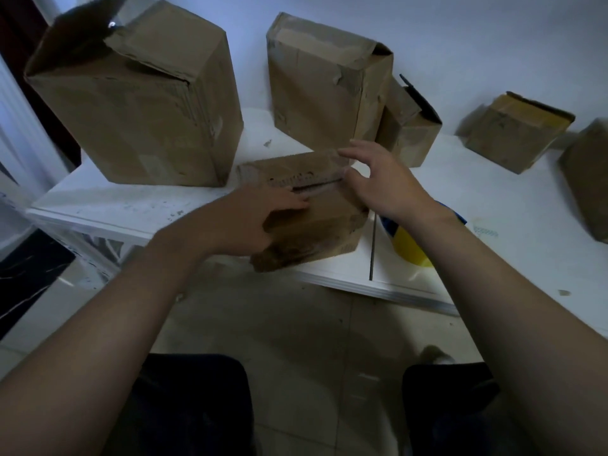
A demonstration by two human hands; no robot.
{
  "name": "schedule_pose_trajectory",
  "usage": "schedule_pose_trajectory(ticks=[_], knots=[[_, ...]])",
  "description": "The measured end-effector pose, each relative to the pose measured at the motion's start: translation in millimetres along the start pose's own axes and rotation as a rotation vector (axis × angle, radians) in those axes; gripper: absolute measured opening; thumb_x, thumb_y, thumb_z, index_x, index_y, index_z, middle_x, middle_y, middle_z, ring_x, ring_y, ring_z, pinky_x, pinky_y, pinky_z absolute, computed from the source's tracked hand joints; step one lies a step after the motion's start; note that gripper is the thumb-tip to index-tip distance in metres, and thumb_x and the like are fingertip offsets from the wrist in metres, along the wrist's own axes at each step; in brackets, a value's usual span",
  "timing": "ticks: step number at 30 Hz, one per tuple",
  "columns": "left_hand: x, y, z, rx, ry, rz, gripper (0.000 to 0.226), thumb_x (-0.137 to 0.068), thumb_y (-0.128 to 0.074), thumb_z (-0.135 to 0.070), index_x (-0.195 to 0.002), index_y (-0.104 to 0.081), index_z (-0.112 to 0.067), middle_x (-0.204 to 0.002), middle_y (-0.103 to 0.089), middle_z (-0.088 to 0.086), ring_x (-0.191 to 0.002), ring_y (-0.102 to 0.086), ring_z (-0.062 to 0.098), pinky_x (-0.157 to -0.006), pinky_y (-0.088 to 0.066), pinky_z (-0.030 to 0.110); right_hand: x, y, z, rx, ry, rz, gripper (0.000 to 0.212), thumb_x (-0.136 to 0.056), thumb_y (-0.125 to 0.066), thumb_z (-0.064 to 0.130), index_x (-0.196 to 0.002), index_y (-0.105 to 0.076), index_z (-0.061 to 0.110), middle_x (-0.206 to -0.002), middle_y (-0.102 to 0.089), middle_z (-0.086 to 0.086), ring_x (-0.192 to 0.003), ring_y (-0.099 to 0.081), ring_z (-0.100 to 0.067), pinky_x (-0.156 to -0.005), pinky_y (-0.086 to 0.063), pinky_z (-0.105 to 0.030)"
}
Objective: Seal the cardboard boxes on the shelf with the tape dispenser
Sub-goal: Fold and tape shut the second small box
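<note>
Fingers (289,200) of the left hand (250,218) lie straight and flat on the near flap of a small cardboard box (316,232), their tips at its centre seam. The right hand (385,189) hovers over the box's right end, fingers spread wide and loosely bent, holding nothing. The seam, slightly gaping, runs left to right between the two hands, along the box's length. Dark printing beside it is too smeared to read. Just right of the right wrist sits the tape dispenser (409,246), a yellow roll with blue, mostly hidden by the forearm; its heading is unclear. Beyond the fingertips stand a large box (131,103), a tall box (322,83) and smaller boxes (516,133) on the white shelf (131,205).
</note>
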State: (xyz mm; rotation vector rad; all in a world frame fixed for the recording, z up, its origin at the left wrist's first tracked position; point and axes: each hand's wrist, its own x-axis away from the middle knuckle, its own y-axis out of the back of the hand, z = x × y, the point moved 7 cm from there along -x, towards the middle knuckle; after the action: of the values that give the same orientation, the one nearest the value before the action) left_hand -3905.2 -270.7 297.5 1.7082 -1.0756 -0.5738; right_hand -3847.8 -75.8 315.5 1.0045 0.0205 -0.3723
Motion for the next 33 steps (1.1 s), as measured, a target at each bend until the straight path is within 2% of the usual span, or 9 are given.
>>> schedule_pose_trajectory(ticks=[5,7,10,12,15,19,23,28,33], knots=[[9,23,39,0.025,0.095,-0.216,0.084,-0.075,-0.058,0.018,-0.127,-0.059,-0.048,-0.145,-0.054,-0.003,-0.133,-0.048,0.027,-0.111,-0.042,0.051,-2,-23,-2,0.087,0.052,0.182,0.048,-0.105,-0.048,0.039,-0.151,-0.044,0.031,-0.163,-0.03,-0.003,-0.151,-0.024,-0.025,-0.12,-0.015,-0.035],[12,31,38,-0.08,0.106,-0.374,0.069,-0.077,-0.06,0.012,-0.12,-0.068,-0.04,-0.132,-0.063,0.001,-0.121,-0.055,0.031,-0.101,-0.047,0.052,-2,-31,-5,0.088,0.032,0.2,0.046,-0.104,-0.048,0.041,-0.149,-0.046,0.033,-0.156,-0.039,-0.007,-0.145,-0.031,-0.029,-0.117,-0.02,-0.036],[19,40,21,-0.119,0.185,-0.595,0.035,-0.089,-0.06,-0.005,-0.106,-0.078,-0.03,-0.116,-0.065,0.005,-0.106,-0.056,0.03,-0.093,-0.05,0.048,0,-23,-2,0.098,0.047,0.116,0.033,-0.1,-0.052,0.049,-0.13,-0.064,0.041,-0.125,-0.06,0.003,-0.124,-0.046,-0.03,-0.108,-0.036,-0.044],[17,33,9,-0.004,0.164,-0.556,0.023,-0.093,-0.061,-0.028,-0.109,-0.077,-0.027,-0.117,-0.064,-0.002,-0.108,-0.055,0.021,-0.102,-0.045,0.044,3,-13,1,0.096,0.049,0.052,0.024,-0.096,-0.057,0.048,-0.11,-0.074,0.039,-0.103,-0.067,0.01,-0.107,-0.055,-0.023,-0.093,-0.048,-0.044],[7,9,-10,0.068,0.11,-0.315,0.065,-0.076,-0.057,-0.071,-0.122,-0.071,-0.028,-0.131,-0.061,-0.003,-0.123,-0.051,0.02,-0.109,-0.041,0.047,13,-5,9,0.107,0.071,0.032,0.021,-0.094,-0.06,0.045,-0.091,-0.077,0.033,-0.087,-0.07,0.005,-0.083,-0.061,-0.014,-0.071,-0.052,-0.034],[-3,-7,-20,0.044,0.019,-0.225,0.057,-0.083,-0.077,-0.039,-0.136,-0.059,-0.027,-0.144,-0.047,-0.003,-0.128,-0.046,0.019,-0.108,-0.043,0.038,26,5,15,0.147,0.101,0.055,0.03,-0.096,-0.058,0.047,-0.079,-0.074,0.029,-0.069,-0.064,0.01,-0.065,-0.056,-0.007,-0.058,-0.038,-0.025],[-12,-1,-16,0.063,-0.028,-0.277,0.046,-0.089,-0.074,-0.026,-0.133,-0.063,-0.026,-0.142,-0.053,-0.005,-0.125,-0.052,0.017,-0.105,-0.042,0.033,39,12,10,0.222,0.125,0.092,0.02,-0.091,-0.062,0.056,-0.099,-0.076,0.044,-0.079,-0.065,0.024,-0.072,-0.056,-0.001,-0.062,-0.041,-0.025],[-25,-2,-16,-0.018,0.007,-0.325,0.045,-0.094,-0.067,-0.026,-0.138,-0.059,-0.03,-0.147,-0.052,-0.007,-0.134,-0.049,0.019,-0.112,-0.04,0.047,50,11,-9,0.271,0.096,0.138,0.048,-0.089,-0.05,0.065,-0.131,-0.063,0.044,-0.105,-0.066,0.01,-0.095,-0.056,-0.012,-0.077,-0.052,-0.038],[-37,1,-22,-0.11,0.13,-0.414,0.041,-0.095,-0.064,-0.018,-0.133,-0.061,-0.031,-0.143,-0.056,-0.005,-0.134,-0.048,0.025,-0.122,-0.014,0.059,55,42,-66,0.212,-0.074,-0.041,0.031,-0.101,-0.052,0.026,-0.126,-0.069,0.033,-0.119,-0.064,0.0,-0.113,-0.055,-0.027,-0.094,-0.049,-0.044]])
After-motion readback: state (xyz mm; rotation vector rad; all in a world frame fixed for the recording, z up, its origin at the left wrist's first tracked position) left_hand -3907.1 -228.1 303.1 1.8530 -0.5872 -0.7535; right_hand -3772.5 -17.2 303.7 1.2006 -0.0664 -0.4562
